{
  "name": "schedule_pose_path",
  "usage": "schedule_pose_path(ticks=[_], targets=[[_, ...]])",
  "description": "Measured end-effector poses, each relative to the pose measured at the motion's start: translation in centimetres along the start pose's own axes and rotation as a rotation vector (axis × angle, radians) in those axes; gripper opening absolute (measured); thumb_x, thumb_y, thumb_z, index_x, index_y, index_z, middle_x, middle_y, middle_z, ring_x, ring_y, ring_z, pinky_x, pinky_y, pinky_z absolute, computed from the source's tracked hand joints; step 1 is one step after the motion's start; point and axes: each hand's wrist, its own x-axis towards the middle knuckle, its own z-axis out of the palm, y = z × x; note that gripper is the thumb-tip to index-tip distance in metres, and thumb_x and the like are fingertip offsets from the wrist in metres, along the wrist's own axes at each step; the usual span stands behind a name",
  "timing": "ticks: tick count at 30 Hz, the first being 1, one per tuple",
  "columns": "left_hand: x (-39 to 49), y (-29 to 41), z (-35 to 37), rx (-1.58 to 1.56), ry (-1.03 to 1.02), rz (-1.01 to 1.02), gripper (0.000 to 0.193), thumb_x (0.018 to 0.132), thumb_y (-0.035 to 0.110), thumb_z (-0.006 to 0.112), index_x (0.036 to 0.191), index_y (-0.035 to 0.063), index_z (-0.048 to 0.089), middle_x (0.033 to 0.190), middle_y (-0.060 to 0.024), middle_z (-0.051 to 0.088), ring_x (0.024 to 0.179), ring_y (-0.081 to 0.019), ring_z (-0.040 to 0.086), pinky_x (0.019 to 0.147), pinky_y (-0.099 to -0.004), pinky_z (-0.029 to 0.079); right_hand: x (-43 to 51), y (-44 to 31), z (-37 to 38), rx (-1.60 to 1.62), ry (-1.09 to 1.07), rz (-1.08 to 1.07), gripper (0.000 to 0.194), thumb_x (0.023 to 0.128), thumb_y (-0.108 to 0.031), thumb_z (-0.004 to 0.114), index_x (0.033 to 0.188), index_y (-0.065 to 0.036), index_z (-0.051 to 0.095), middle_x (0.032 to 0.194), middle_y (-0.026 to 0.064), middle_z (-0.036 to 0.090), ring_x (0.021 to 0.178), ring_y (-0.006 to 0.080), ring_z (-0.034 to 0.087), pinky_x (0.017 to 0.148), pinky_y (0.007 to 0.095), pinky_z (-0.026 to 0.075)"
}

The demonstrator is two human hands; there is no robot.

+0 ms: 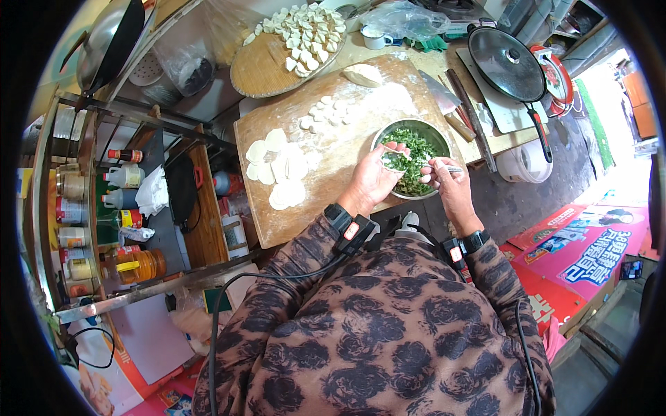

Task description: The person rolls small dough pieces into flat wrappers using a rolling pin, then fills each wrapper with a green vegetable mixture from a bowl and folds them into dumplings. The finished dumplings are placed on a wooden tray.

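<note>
Over a metal bowl [441, 130] of chopped green filling [408, 143], my left hand [375, 174] cups a dough wrapper [394, 160] with some greens on it. My right hand [448, 187] grips the handle of a metal utensil [451, 168], whose tip is at the wrapper and partly hidden. Flat round wrappers [287, 193] lie on the left of the floured wooden board [333, 182]. Small dough pieces [325, 113] sit farther back, near a larger lump of dough [362, 75].
Shaped dumplings [312, 36] cover part of a round wooden tray [260, 67] behind the board. A lidded pan [507, 62] and a dark stick [471, 119] are on the right. Shelves with bottles [127, 177] stand left. A white bucket [524, 162] is below the counter.
</note>
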Motion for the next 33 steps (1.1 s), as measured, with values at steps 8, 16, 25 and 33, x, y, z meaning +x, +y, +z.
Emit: schedule_pose_path(ticks=[8,16,25,33], targets=[[0.5,-0.1,-1.4,0.011,0.055,0.048,0.033,0.112,0.028,0.045,0.123,-0.0001,0.060,0.119,-0.0166,0.065,0.117,-0.0297,0.061,0.109,-0.0455,0.047,0.7,-0.7,-0.6,-0.202,0.010,-0.045,0.023,0.107,-0.020,0.060,0.112,0.002,0.067,0.096,0.0104,0.074,0.079,0.0144,0.071,0.074,0.0256,0.056],[1.5,1.9,-2.9,0.033,0.095,0.072,0.039,0.112,0.030,0.043,0.126,-0.0007,0.062,0.124,-0.0165,0.068,0.122,-0.0322,0.062,0.109,-0.0474,0.049,1.5,-0.9,-3.9,-0.783,-0.059,-0.456,0.019,0.105,-0.017,0.062,0.116,-0.003,0.070,0.099,0.0104,0.073,0.088,0.0208,0.070,0.081,0.0332,0.055],[0.9,2.8,-1.2,0.193,-0.034,-0.036,0.041,0.113,0.034,0.042,0.129,0.0023,0.062,0.132,-0.0170,0.066,0.125,-0.0323,0.062,0.109,-0.0500,0.049,-1.6,0.0,-4.8,-1.739,-0.421,-0.685,0.040,0.091,-0.018,0.073,0.131,-0.019,0.068,0.138,0.0043,0.062,0.136,0.0308,0.051,0.109,0.0623,0.040],[-0.2,2.2,2.0,0.074,-0.009,-0.159,0.055,0.113,0.048,0.031,0.132,0.0059,0.061,0.135,-0.0177,0.065,0.130,-0.0348,0.059,0.108,-0.0540,0.048,-0.6,-2.2,-1.7,-1.083,-0.130,-0.266,0.019,0.093,-0.018,0.071,0.105,-0.004,0.074,0.112,0.0163,0.071,0.099,0.0298,0.068,0.083,0.0402,0.053]])
